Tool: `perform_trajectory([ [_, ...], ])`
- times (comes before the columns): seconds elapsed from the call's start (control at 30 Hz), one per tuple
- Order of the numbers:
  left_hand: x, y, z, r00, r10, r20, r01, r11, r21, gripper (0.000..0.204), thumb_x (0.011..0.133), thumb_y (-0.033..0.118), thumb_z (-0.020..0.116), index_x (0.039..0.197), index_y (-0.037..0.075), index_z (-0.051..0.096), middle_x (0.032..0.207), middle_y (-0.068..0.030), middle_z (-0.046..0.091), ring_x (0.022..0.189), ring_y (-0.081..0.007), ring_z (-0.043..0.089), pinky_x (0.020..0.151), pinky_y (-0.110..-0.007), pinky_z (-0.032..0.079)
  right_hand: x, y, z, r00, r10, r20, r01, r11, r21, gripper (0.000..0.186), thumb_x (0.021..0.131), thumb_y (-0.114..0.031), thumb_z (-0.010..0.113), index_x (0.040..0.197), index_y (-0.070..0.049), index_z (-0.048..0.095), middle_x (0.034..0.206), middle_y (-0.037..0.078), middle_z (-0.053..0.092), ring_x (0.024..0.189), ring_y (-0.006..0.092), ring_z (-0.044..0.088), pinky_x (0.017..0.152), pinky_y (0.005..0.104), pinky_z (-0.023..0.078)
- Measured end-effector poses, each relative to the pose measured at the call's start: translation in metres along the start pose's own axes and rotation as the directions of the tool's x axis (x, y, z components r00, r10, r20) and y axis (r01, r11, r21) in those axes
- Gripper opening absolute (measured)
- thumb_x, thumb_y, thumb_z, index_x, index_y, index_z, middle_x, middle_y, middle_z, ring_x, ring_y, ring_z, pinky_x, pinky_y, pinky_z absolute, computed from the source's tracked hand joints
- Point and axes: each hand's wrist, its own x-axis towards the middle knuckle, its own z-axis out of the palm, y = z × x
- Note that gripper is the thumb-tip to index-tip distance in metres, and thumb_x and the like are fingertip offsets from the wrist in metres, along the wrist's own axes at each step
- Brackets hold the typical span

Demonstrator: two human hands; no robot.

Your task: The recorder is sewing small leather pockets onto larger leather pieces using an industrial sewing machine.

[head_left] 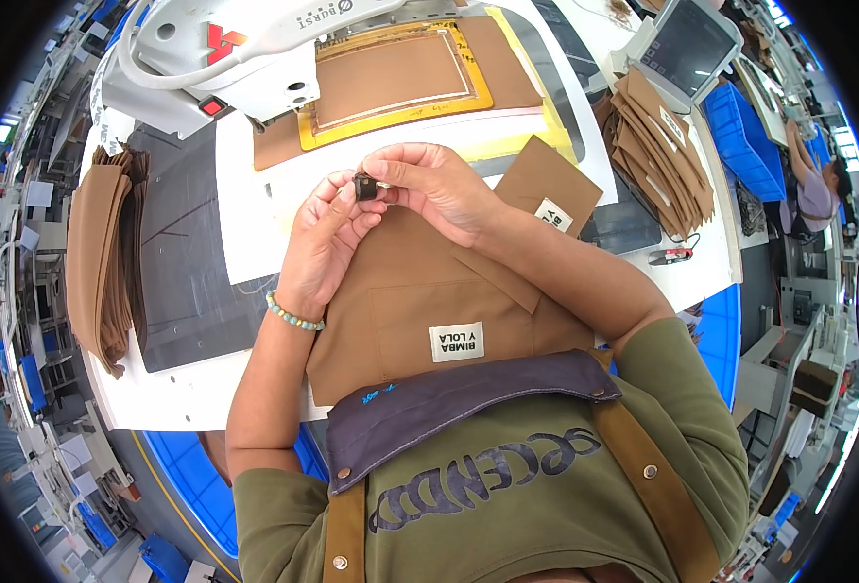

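Observation:
Both my hands meet over the brown fabric panels. My left hand [332,233] grips a small dark metal part [364,187], which looks like a bobbin case, between thumb and fingers. My right hand [429,189] pinches the same part from the right, at a small pale piece on it. Below them lie a brown panel [420,311] with a white label [457,342] and, angled to the right, another labelled brown piece [546,180].
A white sewing machine head [196,58] stands at the back left, beside a yellow template frame [478,87]. Brown fabric stacks [99,262] [658,155] lie on both sides. A screen [687,49], blue bin [745,136] and another person [816,194] are at the right.

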Motion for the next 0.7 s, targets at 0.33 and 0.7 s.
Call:
perform_trajectory([
  [0.33, 0.0009, -0.0009, -0.0014, 1.0, 0.024, 0.021, -0.024, 1.0, -0.012, 0.024, 0.104, 0.016, 0.062, 0.124, 0.004, 0.057, 0.109, -0.0085, 0.072, 0.097, -0.0144, 0.071, 0.088, -0.027, 0.059, 0.0, 0.0009, -0.0009, 0.999, 0.013, -0.033, -0.014, 0.999, -0.03, 0.018, 0.1, -0.019, 0.07, 0.11, -0.004, 0.073, 0.104, 0.004, 0.073, 0.098, 0.012, 0.066, 0.091, 0.0301, 0.053],
  [0.7, 0.0019, -0.0012, -0.0012, 1.0, 0.014, 0.012, -0.013, 1.0, -0.018, 0.023, 0.105, 0.016, 0.062, 0.123, 0.004, 0.057, 0.109, -0.0077, 0.071, 0.097, -0.0135, 0.071, 0.088, -0.026, 0.059, 0.0023, 0.0036, -0.0015, 1.0, 0.002, -0.013, -0.001, 0.998, 0.064, 0.018, 0.102, -0.017, 0.067, 0.111, -0.002, 0.072, 0.104, 0.006, 0.072, 0.094, 0.0124, 0.066, 0.089, 0.0289, 0.054],
])
